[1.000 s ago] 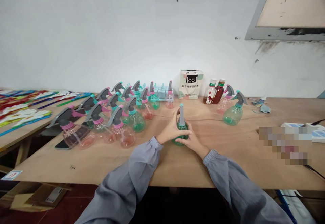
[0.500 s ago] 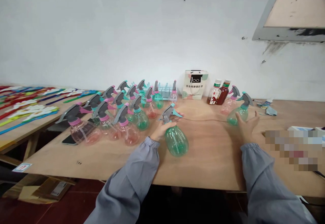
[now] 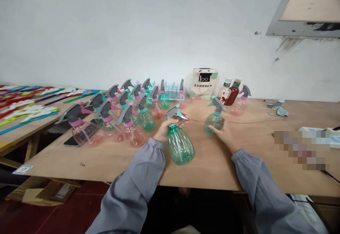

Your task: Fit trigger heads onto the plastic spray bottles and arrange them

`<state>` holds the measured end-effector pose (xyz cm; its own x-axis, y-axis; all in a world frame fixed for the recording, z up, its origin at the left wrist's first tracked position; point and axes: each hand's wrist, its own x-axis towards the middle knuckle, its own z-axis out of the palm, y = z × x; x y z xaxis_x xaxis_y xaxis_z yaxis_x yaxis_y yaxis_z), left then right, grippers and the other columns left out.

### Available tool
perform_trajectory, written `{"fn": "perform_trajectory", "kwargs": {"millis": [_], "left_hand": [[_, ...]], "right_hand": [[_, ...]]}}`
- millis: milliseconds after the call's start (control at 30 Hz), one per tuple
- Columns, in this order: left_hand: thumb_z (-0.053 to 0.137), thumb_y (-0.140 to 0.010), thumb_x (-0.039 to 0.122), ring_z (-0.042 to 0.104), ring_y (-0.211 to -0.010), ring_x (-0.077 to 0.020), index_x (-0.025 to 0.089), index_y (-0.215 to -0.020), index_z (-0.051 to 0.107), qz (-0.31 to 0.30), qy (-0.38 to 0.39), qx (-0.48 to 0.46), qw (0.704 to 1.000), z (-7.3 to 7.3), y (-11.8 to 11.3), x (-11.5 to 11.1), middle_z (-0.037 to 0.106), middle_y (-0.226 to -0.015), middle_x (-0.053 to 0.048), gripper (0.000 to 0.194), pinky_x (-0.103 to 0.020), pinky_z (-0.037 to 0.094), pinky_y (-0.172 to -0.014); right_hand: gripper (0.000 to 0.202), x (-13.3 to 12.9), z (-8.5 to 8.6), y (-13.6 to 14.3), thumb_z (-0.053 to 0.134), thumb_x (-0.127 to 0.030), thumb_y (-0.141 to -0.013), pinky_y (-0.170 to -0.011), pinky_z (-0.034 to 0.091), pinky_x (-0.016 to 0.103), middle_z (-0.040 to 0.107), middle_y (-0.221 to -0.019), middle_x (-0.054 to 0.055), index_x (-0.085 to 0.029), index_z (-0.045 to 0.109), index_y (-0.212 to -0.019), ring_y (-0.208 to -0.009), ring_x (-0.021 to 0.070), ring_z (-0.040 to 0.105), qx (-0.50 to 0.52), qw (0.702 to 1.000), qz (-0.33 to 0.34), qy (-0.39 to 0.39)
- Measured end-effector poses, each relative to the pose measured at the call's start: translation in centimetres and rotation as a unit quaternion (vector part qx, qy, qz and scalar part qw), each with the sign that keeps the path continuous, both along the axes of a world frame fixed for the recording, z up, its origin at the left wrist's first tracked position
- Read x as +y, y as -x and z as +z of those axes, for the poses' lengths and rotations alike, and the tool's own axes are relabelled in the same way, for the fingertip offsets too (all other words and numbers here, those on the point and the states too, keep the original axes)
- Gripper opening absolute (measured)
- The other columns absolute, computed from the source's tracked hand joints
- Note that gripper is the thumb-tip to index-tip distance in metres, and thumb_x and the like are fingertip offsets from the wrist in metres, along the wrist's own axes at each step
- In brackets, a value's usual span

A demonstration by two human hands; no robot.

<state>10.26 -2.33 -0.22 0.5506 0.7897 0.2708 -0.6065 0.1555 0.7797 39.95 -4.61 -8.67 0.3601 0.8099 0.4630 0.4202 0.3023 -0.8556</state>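
Observation:
My left hand point(image 3: 162, 130) is closed round the neck of a green spray bottle point(image 3: 182, 147) with a grey and teal trigger head; a little green liquid shows low in it. My right hand point(image 3: 224, 135) is wrapped about the body of a second green spray bottle point(image 3: 211, 119), which stands further back and to the right. Several pink and green spray bottles are grouped on the left, the nearest to my left hand being a green one point(image 3: 146, 120) and a pink one point(image 3: 134, 135). Another pink spray bottle point(image 3: 238, 106) stands at the back right.
Against the wall stand a paper bag point(image 3: 204, 89) and two sauce-like bottles point(image 3: 231, 94). A phone point(image 3: 71, 141) lies at the left of the wooden table point(image 3: 127, 166). Colourful plastic pieces point(image 3: 39, 110) cover the table on the left. A blurred patch point(image 3: 302, 150) lies at the right.
My right hand has closed on the second green spray bottle and brought it left, away from the pink one. The bottle in my left hand has shifted slightly left.

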Motion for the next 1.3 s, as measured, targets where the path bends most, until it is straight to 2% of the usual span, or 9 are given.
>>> {"fn": "perform_trajectory", "kwargs": {"millis": [167,267,367,567,733,967,1033,1167,1300], "left_hand": [[0.066,-0.059,0.020,0.070,-0.106,-0.0292,0.016,-0.089,0.072,0.011,-0.026,0.026,0.999,-0.2,-0.1,-0.4,0.075,-0.096,-0.006,0.031,-0.047,0.047,-0.107],[0.062,-0.057,0.022,0.070,-0.081,-0.0234,0.017,-0.073,0.067,0.044,-0.037,0.054,0.997,-0.4,-0.2,-0.3,0.070,-0.076,-0.003,0.018,-0.047,0.051,-0.101],[0.059,-0.056,0.026,0.062,-0.060,-0.0177,0.019,-0.064,0.062,0.057,-0.034,0.083,0.994,-0.4,-0.1,-0.1,0.062,-0.060,0.000,0.011,-0.045,0.054,-0.092],[0.060,-0.054,0.025,0.066,-0.077,-0.0227,0.018,-0.075,0.068,0.021,-0.092,0.099,0.991,0.4,-0.2,-0.7,0.071,-0.076,-0.004,0.023,-0.039,0.052,-0.080],[0.055,-0.053,0.024,0.059,-0.067,-0.0186,0.019,-0.061,0.063,0.061,-0.135,0.134,0.980,0.4,-0.3,-0.8,0.064,-0.062,-0.003,0.012,-0.034,0.047,-0.072],[0.057,-0.058,0.024,0.066,-0.096,-0.0269,0.017,-0.081,0.071,0.006,-0.132,0.111,0.985,-0.1,-0.3,-0.6,0.074,-0.089,-0.008,0.029,-0.040,0.047,-0.090],[0.056,-0.056,0.025,0.066,-0.089,-0.0254,0.017,-0.076,0.069,0.014,-0.128,0.112,0.985,-0.2,-0.3,-0.5,0.071,-0.081,-0.007,0.025,-0.039,0.048,-0.087],[0.054,-0.055,0.025,0.060,-0.072,-0.0203,0.020,-0.062,0.060,0.088,-0.088,0.112,0.986,-0.3,-0.3,-0.1,0.060,-0.062,-0.003,0.010,-0.037,0.047,-0.074],[0.055,-0.055,0.025,0.065,-0.089,-0.0248,0.019,-0.074,0.067,0.059,-0.080,0.109,0.989,-0.2,0.0,0.1,0.069,-0.076,-0.006,0.023,-0.037,0.048,-0.079]], "right_hand": [[0.091,-0.2,0.0,4.9,0.083,-0.063,-0.063,-0.110,0.047,0.054,0.058,-0.136,0.019,-0.021,0.039,-0.131,-0.126,0.0335,0.060,-0.020,0.997,0.074,0.001],[0.090,-0.2,0.0,5.2,0.083,-0.063,-0.064,-0.110,0.046,0.054,0.057,-0.138,0.018,-0.023,0.039,-0.132,-0.127,0.0326,0.059,-0.023,0.996,0.080,0.006],[0.091,-0.2,0.0,5.0,0.083,-0.062,-0.063,-0.110,0.047,0.054,0.058,-0.137,0.017,-0.024,0.038,-0.132,-0.126,0.0319,0.060,-0.013,0.997,0.080,0.017],[0.092,-0.5,0.3,5.1,0.084,-0.062,-0.062,-0.110,0.047,0.054,0.057,-0.138,0.018,-0.023,0.039,-0.132,-0.126,0.0326,0.060,-0.010,0.997,0.079,0.021],[0.092,-0.7,0.4,5.0,0.084,-0.062,-0.063,-0.109,0.047,0.054,0.059,-0.137,0.018,-0.022,0.039,-0.134,-0.124,0.0325,0.061,-0.011,0.996,0.080,0.023],[0.090,-0.7,0.5,5.1,0.083,-0.062,-0.063,-0.107,0.050,0.053,0.061,-0.134,0.018,-0.023,0.041,-0.131,-0.122,0.0322,0.063,-0.007,0.996,0.090,0.009],[0.090,-0.8,0.5,5.2,0.083,-0.063,-0.063,-0.107,0.050,0.053,0.060,-0.135,0.018,-0.023,0.041,-0.131,-0.122,0.0326,0.063,0.000,0.996,0.088,0.011],[0.090,-0.8,0.6,5.2,0.083,-0.063,-0.063,-0.107,0.050,0.054,0.061,-0.134,0.017,-0.024,0.040,-0.132,-0.121,0.0324,0.064,0.010,0.995,0.097,0.020],[0.093,-0.8,0.7,5.2,0.083,-0.063,-0.062,-0.106,0.051,0.054,0.060,-0.135,0.019,-0.022,0.040,-0.133,-0.122,0.0335,0.063,0.012,0.995,0.101,0.020]]}}
